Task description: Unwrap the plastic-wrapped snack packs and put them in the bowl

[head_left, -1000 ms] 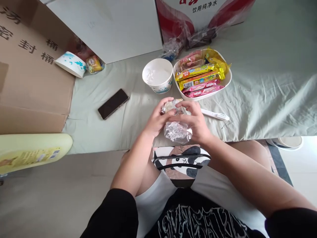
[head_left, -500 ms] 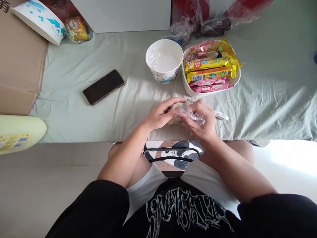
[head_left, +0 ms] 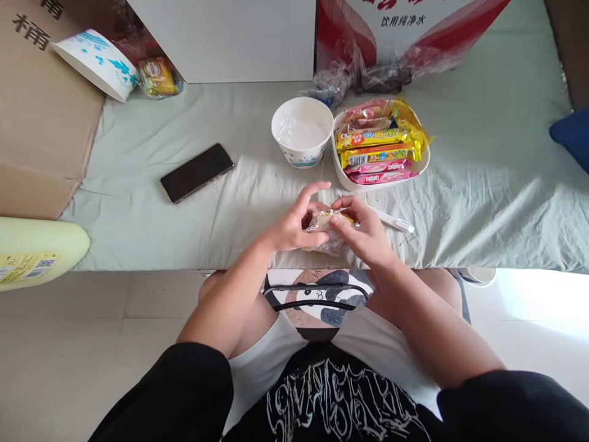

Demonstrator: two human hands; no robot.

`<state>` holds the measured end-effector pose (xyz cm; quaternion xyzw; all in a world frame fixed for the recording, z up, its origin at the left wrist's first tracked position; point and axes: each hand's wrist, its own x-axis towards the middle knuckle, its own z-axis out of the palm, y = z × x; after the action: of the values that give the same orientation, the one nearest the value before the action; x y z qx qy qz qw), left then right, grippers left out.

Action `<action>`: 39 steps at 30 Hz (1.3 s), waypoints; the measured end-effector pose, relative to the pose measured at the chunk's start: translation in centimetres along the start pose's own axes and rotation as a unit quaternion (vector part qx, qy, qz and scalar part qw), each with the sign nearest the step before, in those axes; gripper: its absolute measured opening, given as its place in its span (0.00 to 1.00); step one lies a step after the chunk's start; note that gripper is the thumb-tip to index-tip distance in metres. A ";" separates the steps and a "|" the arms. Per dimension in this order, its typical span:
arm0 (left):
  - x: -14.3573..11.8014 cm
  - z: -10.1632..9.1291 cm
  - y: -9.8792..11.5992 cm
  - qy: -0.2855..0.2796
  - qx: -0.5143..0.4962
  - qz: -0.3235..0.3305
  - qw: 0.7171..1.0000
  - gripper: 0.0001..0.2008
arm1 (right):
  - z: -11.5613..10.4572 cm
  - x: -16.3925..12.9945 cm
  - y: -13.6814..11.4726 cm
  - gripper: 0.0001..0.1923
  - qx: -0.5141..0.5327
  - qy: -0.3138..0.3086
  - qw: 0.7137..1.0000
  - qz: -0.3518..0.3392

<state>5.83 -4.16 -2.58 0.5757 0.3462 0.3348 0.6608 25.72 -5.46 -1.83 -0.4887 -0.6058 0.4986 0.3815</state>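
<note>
Wrapper, earlier spread wide, now bunched around snack (head_left: pixel 327 228) between both hands.

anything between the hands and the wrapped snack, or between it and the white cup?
Nothing visible. Left hand and right hand both grip the wrapped snack; only bare sheet lies between it and the white cup.

We hold a clear-wrapped snack (head_left: pixel 326 228) between our left hand (head_left: pixel 294 224) and right hand (head_left: pixel 363 230), fingertips pinching the crinkled wrapper. Just beyond the grip stand a white paper bowl (head_left: pixel 302 131) and a dish (head_left: pixel 426 164) of snack bars; a phone (head_left: pixel 197 172) lies farther left.
</note>
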 end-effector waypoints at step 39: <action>-1.5 -5.0 0.9 0.501 0.443 0.181 0.721 0.18 | -3.8 1.3 1.1 0.11 -0.358 0.298 0.871 -0.156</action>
<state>0.74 -2.67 -2.05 0.6026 0.6252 0.4958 -0.0125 29.27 -3.30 -2.10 -0.6162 -0.6689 0.0129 0.4156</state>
